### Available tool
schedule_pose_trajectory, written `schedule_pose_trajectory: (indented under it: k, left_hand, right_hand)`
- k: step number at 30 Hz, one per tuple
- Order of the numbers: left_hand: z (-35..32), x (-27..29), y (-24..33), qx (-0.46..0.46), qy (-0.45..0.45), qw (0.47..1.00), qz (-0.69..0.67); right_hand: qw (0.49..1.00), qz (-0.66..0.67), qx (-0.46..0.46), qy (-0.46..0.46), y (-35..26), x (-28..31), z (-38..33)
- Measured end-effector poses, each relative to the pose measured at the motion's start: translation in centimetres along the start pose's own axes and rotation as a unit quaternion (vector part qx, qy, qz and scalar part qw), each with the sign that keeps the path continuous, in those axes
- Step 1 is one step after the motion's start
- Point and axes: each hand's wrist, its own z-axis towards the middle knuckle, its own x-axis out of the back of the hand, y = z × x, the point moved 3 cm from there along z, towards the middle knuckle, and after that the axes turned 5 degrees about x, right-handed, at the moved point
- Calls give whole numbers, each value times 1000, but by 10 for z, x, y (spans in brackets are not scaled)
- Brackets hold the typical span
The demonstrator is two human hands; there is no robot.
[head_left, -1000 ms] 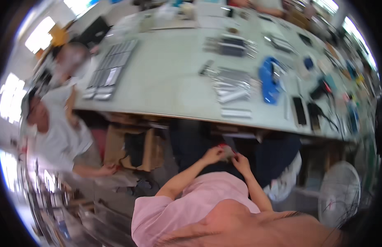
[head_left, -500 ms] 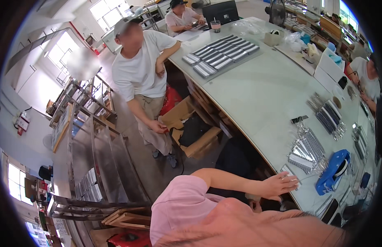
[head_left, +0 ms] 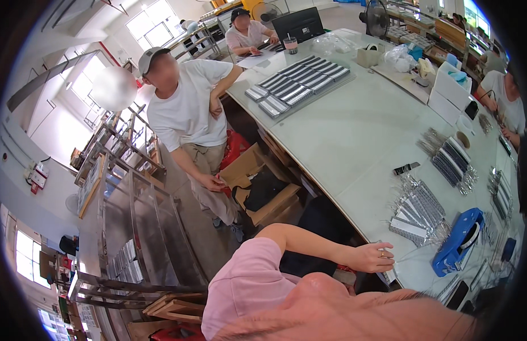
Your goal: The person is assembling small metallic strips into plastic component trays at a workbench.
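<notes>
My left hand (head_left: 375,258), with a ring on one finger, is over the near edge of the pale green table (head_left: 331,159). Its fingers are curled closed, and what they hold, if anything, is hidden. Just below the hand, a small pale piece (head_left: 390,276) shows at the table's edge. To the right lies a fanned bundle of patterned strips with thin wire ends (head_left: 418,215). A blue holder with an oval opening (head_left: 459,242) sits beside that bundle. My right hand is not in view.
Rows of grey and white strips (head_left: 297,85) lie on the far table. A person in a white shirt (head_left: 189,102) leans on its left edge, near an open cardboard box (head_left: 269,199). More strip bundles (head_left: 454,162) lie right. A metal rack (head_left: 144,221) stands left.
My left hand has drawn back left toward the table's edge. Its fingers have gone from outstretched over a pale strip to curled. The whole view has shifted slightly.
</notes>
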Motion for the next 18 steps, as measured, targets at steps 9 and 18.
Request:
schedule_pose_trajectory:
  k: [9,18]
  left_hand:
    - [9,118,-81,210,-46,971,103]
    - [-48,177,-199,217,-86,938,257]
  right_hand:
    - [1000,-10,-6,8,-12,5,-8]
    - [991,-127,35,-36,-109,20,7]
